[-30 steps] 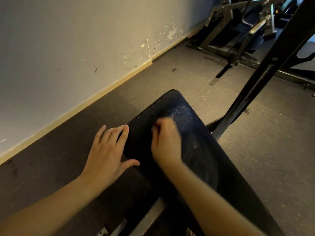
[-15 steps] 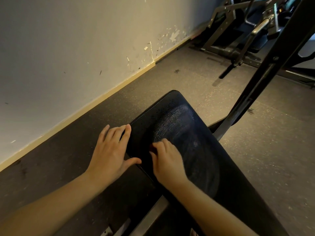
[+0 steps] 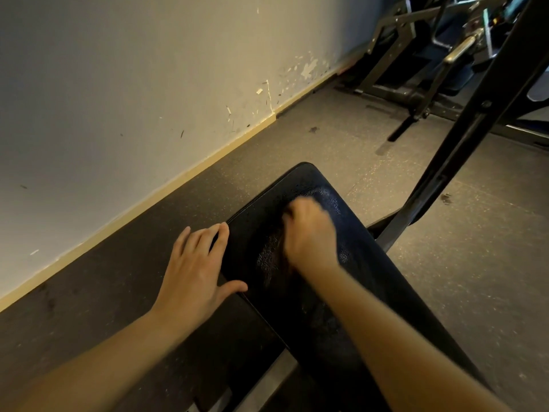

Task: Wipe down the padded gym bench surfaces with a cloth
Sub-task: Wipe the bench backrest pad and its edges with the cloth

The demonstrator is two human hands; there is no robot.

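The left hand lay open with straight fingers on the left edge of the bench pad. The right hand was on the far part of the pad, blurred, with curled fingers. The cloth was not visible, so I could not tell if it was held. Damp smears showed only near this hand. In my judgement the wiping was at an early stage, with the near length still to do.
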